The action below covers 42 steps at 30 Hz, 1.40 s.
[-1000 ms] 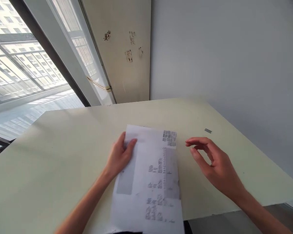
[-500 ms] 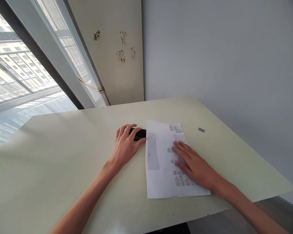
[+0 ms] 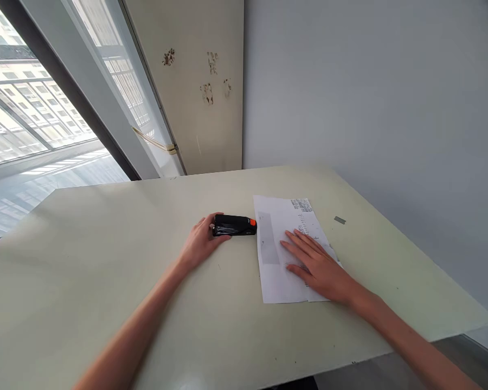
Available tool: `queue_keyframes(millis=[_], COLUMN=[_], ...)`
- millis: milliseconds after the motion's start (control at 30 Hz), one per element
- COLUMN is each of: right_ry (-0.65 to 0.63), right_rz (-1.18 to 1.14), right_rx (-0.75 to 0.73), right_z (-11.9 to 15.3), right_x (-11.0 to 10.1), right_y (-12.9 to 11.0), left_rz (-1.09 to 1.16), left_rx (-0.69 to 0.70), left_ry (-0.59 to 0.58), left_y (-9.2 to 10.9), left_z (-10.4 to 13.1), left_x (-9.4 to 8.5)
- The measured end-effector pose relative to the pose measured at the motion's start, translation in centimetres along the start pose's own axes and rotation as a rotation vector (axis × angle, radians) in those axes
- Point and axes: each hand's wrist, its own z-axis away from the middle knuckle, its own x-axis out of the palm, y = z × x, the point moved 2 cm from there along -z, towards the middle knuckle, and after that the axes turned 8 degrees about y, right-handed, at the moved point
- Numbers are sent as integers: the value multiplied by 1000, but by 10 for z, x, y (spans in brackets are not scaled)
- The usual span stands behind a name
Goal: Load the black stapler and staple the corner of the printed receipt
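Note:
A black stapler (image 3: pixel 235 225) with an orange-red tip lies on the table, its right end at the left edge of the paper sheets (image 3: pixel 271 281). My left hand (image 3: pixel 201 241) grips the stapler's left end, thumb on the near side and fingers round the far side. The sheets are white and printed, with a grey block near their left side. At the lower right their edges do not quite line up. My right hand (image 3: pixel 319 268) lies flat on the sheets with its fingers spread, covering part of the print.
A small grey strip (image 3: pixel 340 220) lies on the pale table (image 3: pixel 106 271), right of the paper. Behind the table stand a grey wall (image 3: pixel 350 86) and a stained cream panel (image 3: pixel 203 130). A window (image 3: pixel 28 108) is at the left. The table's front edge runs along the lower right.
The stapler has come out from under the paper's left edge and now shows almost whole, with my left hand on its far left end. The sheets have shifted right and away, under my right hand.

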Motion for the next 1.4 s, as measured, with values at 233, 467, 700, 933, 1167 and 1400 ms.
queue_keyframes(millis=[233,467,700,933,1167,1400], right_ry=[0,-8,89,244,374,451], right_rz=[-68,-194,-266,-317,-363,-195], right_rx=[-25,25,-97,-73,-33,-93], right_z=[-14,-26,-65,-97,-101,-96], right_x=[2,-11,0,36,51,54], right_y=[26,-3,-65,-95,-95,-100], left_rz=[11,-22,38,-28,-23,-7], left_rx=[-18,-62,-44,23,50,58], left_ry=[7,122,160,140,130,137], left_y=[-10,-37,-43,-45,-49,-46], left_z=[14,39,49,52,52,51], left_x=[-11,-32,-45,-44,-42,-42])
